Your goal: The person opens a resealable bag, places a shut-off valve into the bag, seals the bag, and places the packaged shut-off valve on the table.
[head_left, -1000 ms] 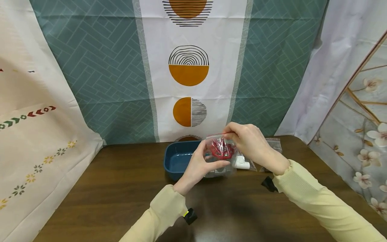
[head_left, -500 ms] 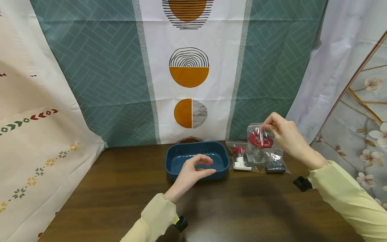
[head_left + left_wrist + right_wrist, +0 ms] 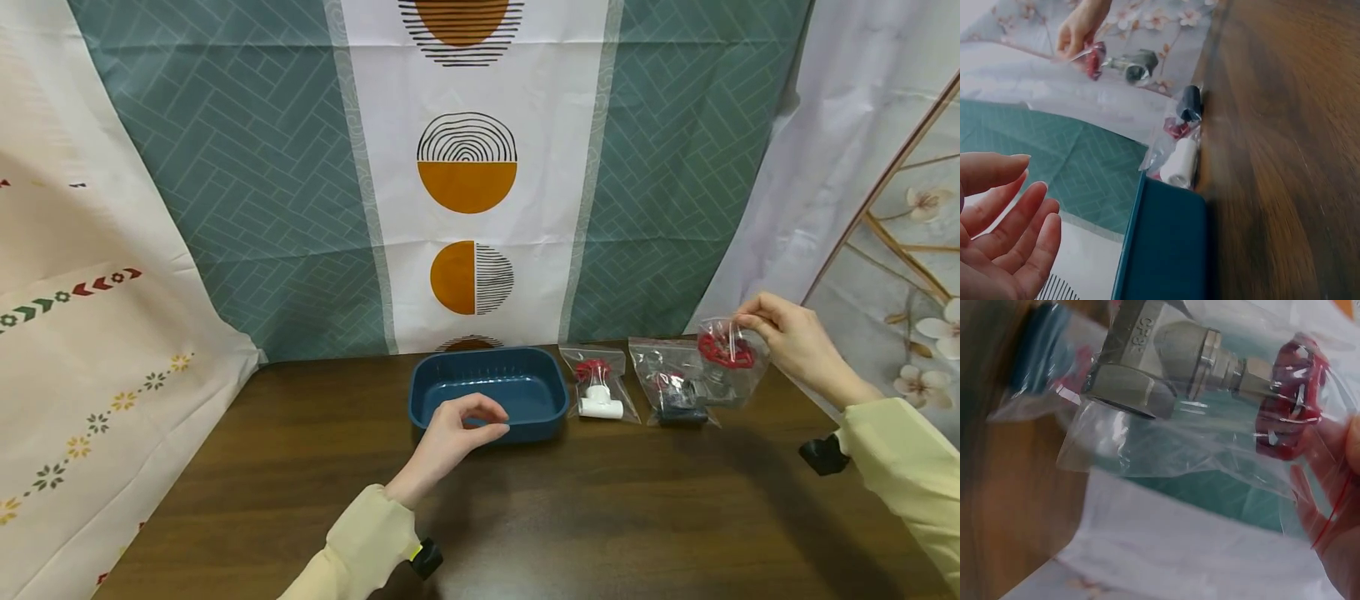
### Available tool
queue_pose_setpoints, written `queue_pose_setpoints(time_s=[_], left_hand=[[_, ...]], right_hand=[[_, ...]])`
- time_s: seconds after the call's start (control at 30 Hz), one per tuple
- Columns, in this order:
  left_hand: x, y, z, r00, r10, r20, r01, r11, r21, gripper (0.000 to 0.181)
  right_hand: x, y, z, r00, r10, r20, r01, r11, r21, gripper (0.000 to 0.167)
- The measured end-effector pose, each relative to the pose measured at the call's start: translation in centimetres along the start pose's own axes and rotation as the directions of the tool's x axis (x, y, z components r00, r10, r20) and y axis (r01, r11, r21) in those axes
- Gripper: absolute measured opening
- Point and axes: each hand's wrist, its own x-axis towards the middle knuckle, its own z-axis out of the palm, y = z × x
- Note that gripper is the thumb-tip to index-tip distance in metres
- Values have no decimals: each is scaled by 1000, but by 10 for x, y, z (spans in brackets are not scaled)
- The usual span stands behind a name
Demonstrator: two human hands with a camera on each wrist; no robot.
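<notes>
My right hand (image 3: pixel 795 346) pinches the top of a clear zip bag that holds a metal gate valve (image 3: pixel 1166 362) with a red handwheel (image 3: pixel 726 348). The bag hangs above the right part of the table, just right of a bagged dark valve (image 3: pixel 681 410). Farther left lies a bagged white valve (image 3: pixel 600 402) with a red handwheel. In front of the blue basin (image 3: pixel 558 417) my left hand (image 3: pixel 457 433) hovers with relaxed, bent fingers. Between its thumb and fingers there is nothing, as the left wrist view shows.
The basin stands at the table's back, against the patterned curtain (image 3: pixel 300 300). A floral cloth (image 3: pixel 918 333) borders the right side, a cream cloth (image 3: pixel 105 400) the left. Brown wooden table (image 3: pixel 570 517) stretches out in front.
My right hand has carried the bagged gate valve from above the basin to the right. My left hand has let go of the bag and drawn back slightly left.
</notes>
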Motion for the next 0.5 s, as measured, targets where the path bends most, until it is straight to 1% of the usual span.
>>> queue_pose_setpoints(time_s=[0.13,0.27,0.4,0.5], left_hand=[[-2,-1,-2,1000,-19,-10,19,1000,2,9],[-3,-3,-4,1000,-25,-19,25,1000,0,8],[-5,-4,-7,999,-38,-26,38,999,18,7],[-7,-9,-9,999,-48,-25,49,999,24,6]], right_hand=[[-6,23,-1,1000,-23,14,23,1000,-4,9],[-12,43,-1,999,-29,18,29,1000,-12,11],[-16,58,-2,998,-21,53,22,1000,-18,12],[-17,67,-4,997,-23,79,24,999,-23,11]])
